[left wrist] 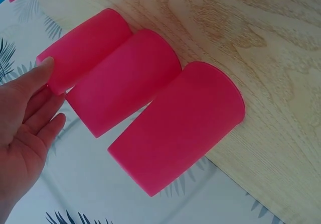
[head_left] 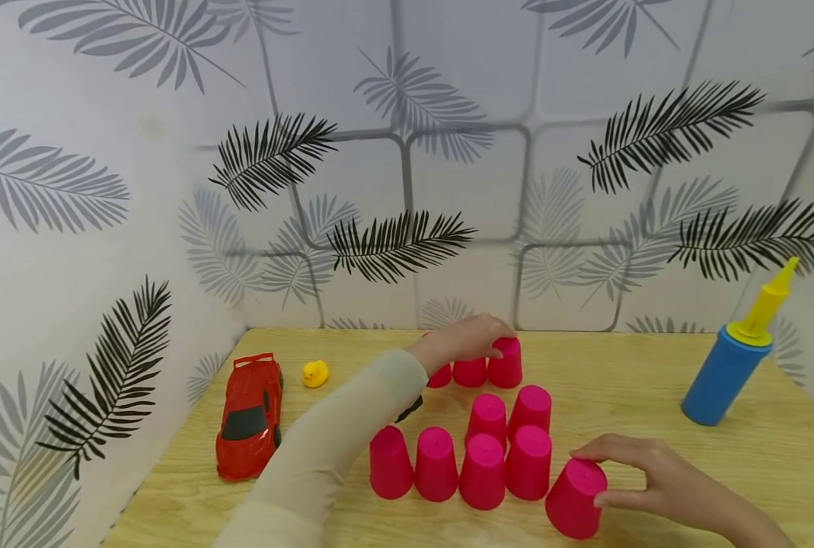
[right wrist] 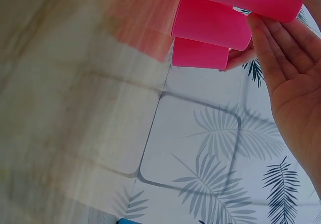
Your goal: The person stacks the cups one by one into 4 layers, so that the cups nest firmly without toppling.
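Upside-down pink plastic cups stand on the wooden table. At the back, my left hand point(head_left: 471, 337) reaches over a row of three and grips the rightmost cup point(head_left: 505, 364) near its base, which faces up. The left wrist view shows thumb and fingers around that cup point(left wrist: 83, 50), with the two others beside it. My right hand point(head_left: 660, 479) holds a cup point(head_left: 576, 498) at the right end of the front row, thumb on one side and fingers at its top. That cup leans slightly. My left forearm partly hides the back row.
Several cups point(head_left: 436, 464) form the front row, with two more cups point(head_left: 486, 418) behind them. To the left are a red toy car point(head_left: 249, 418) and a yellow rubber duck point(head_left: 315, 374). A blue-and-yellow hand pump point(head_left: 727, 373) stands at right. A patterned wall point(head_left: 461, 190) borders the table.
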Available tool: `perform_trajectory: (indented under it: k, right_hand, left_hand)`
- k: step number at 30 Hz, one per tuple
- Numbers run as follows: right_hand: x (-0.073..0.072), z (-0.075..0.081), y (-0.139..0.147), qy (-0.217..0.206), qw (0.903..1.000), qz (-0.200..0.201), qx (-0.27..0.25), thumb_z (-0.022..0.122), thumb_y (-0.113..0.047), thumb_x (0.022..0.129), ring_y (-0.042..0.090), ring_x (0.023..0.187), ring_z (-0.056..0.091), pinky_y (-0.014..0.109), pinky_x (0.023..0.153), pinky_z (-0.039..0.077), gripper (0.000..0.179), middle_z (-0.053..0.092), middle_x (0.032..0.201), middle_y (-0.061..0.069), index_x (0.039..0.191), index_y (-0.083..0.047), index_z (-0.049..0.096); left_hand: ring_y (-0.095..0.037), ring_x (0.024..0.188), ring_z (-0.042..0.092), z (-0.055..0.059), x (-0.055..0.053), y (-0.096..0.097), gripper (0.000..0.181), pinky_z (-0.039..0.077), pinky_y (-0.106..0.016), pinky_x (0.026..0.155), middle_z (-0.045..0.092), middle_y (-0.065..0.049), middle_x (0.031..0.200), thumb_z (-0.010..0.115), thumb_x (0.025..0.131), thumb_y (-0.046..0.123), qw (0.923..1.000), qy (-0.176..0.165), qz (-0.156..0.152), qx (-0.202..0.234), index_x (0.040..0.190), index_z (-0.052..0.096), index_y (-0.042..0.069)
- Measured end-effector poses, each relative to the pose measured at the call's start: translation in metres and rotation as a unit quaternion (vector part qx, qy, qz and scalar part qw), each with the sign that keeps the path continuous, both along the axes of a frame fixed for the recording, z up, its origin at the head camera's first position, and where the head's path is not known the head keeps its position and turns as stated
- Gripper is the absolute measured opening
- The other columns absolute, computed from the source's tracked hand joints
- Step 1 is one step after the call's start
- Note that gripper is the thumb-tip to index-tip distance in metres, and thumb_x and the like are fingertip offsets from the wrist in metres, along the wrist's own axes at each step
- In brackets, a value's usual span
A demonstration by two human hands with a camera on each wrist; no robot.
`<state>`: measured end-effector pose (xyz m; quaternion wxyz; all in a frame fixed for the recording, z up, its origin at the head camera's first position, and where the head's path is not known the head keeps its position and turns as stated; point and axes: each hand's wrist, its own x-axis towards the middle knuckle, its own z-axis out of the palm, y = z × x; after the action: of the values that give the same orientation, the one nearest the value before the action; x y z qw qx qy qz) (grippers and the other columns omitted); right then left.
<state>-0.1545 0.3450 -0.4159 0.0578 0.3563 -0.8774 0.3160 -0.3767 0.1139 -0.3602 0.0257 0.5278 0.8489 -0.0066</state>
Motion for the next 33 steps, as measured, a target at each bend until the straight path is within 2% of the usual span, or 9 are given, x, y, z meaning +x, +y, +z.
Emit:
perform_trajectory:
  k: [3, 7, 10, 14, 19, 22, 26, 30, 33]
  right_hand:
    - [0.0, 0.0, 0.0, 0.002, 1.0, 0.002, 0.0, 0.076, -0.021, 0.084, -0.002, 0.103, 0.063, 0.022, 0.076, 0.059, 0.045, 0.071, 0.111, -0.003, 0.126, -0.02, 0.063]
    - [0.0, 0.0, -0.002, 0.01, 0.9999, 0.003, 0.0, 0.077, -0.021, 0.083, -0.002, 0.102, 0.063, 0.022, 0.076, 0.059, 0.045, 0.071, 0.111, -0.003, 0.126, -0.02, 0.063]
    - [0.0, 0.0, -0.002, 0.013, 0.9999, 0.0, 0.001, 0.077, -0.021, 0.083, -0.003, 0.102, 0.063, 0.021, 0.076, 0.059, 0.045, 0.071, 0.111, -0.003, 0.126, -0.019, 0.063]
    - [0.001, -0.001, 0.0, 0.026, 0.9995, -0.013, 0.007, 0.079, -0.02, 0.081, -0.004, 0.103, 0.062, 0.02, 0.076, 0.059, 0.046, 0.07, 0.111, -0.004, 0.124, -0.018, 0.064]
    - [0.001, -0.003, 0.01, 0.089, 0.9952, -0.042, 0.004, 0.085, -0.017, 0.072, -0.007, 0.103, 0.061, 0.008, 0.081, 0.052, 0.053, 0.071, 0.11, -0.008, 0.122, -0.017, 0.066]
    - [-0.001, -0.003, 0.017, 0.142, 0.9872, -0.07, -0.018, 0.089, -0.009, 0.063, -0.009, 0.101, 0.061, 0.0, 0.084, 0.046, 0.06, 0.07, 0.109, -0.011, 0.118, -0.015, 0.067]
    - [-0.005, -0.001, 0.027, 0.18, 0.974, -0.129, -0.05, 0.089, 0.002, 0.055, -0.017, 0.101, 0.058, -0.001, 0.083, 0.045, 0.063, 0.066, 0.111, -0.023, 0.113, -0.011, 0.069]
    - [-0.012, 0.002, 0.034, 0.192, 0.9613, -0.183, -0.074, 0.087, 0.011, 0.052, -0.021, 0.101, 0.055, -0.003, 0.082, 0.045, 0.063, 0.059, 0.114, -0.034, 0.111, -0.005, 0.07]
    - [-0.019, 0.005, 0.037, 0.196, 0.9536, -0.207, -0.097, 0.085, 0.015, 0.053, -0.021, 0.1, 0.054, -0.004, 0.082, 0.043, 0.062, 0.057, 0.114, -0.035, 0.111, 0.001, 0.068]
  left_hand:
    - [-0.015, 0.123, 0.06, -0.001, -0.001, 0.0, 0.041, 0.047, -0.019, 0.105, 0.065, -0.004, 0.132, 0.064, 0.095, 0.018, 1.0, 0.005, 0.005, -0.002, 0.134, 0.059, 0.009]
    - [-0.017, 0.132, 0.055, -0.002, -0.002, -0.003, 0.047, 0.044, -0.022, 0.109, 0.058, -0.006, 0.142, 0.063, 0.095, 0.018, 0.9999, -0.001, 0.013, -0.004, 0.14, 0.053, 0.008]
    - [-0.019, 0.137, 0.05, -0.002, -0.003, -0.007, 0.05, 0.041, -0.025, 0.113, 0.053, -0.008, 0.146, 0.064, 0.095, 0.019, 0.9999, 0.006, 0.009, 0.007, 0.142, 0.05, 0.006]
    - [-0.021, 0.137, 0.049, 0.004, -0.003, -0.016, 0.05, 0.041, -0.027, 0.114, 0.054, -0.01, 0.146, 0.064, 0.095, 0.019, 0.9992, 0.007, 0.009, 0.037, 0.141, 0.051, 0.004]
    - [-0.023, 0.142, 0.043, 0.018, 0.005, -0.037, 0.056, 0.038, -0.031, 0.117, 0.046, -0.011, 0.152, 0.063, 0.096, 0.021, 0.9936, -0.029, 0.035, 0.104, 0.146, 0.044, 0.004]
    - [-0.024, 0.143, 0.041, 0.023, 0.01, -0.056, 0.06, 0.037, -0.035, 0.117, 0.045, -0.011, 0.153, 0.065, 0.095, 0.021, 0.984, -0.036, 0.039, 0.17, 0.147, 0.042, 0.005]
    - [-0.026, 0.141, 0.045, 0.023, 0.018, -0.082, 0.062, 0.041, -0.038, 0.115, 0.047, -0.012, 0.151, 0.07, 0.091, 0.019, 0.964, -0.03, 0.043, 0.261, 0.146, 0.044, 0.005]
    - [-0.027, 0.138, 0.049, 0.021, 0.029, -0.109, 0.064, 0.043, -0.04, 0.112, 0.051, -0.013, 0.148, 0.073, 0.088, 0.02, 0.9428, -0.021, 0.056, 0.328, 0.144, 0.046, 0.005]
    - [-0.027, 0.138, 0.048, 0.017, 0.041, -0.131, 0.067, 0.044, -0.042, 0.112, 0.051, -0.011, 0.148, 0.074, 0.087, 0.023, 0.9307, -0.035, 0.083, 0.354, 0.146, 0.046, 0.008]
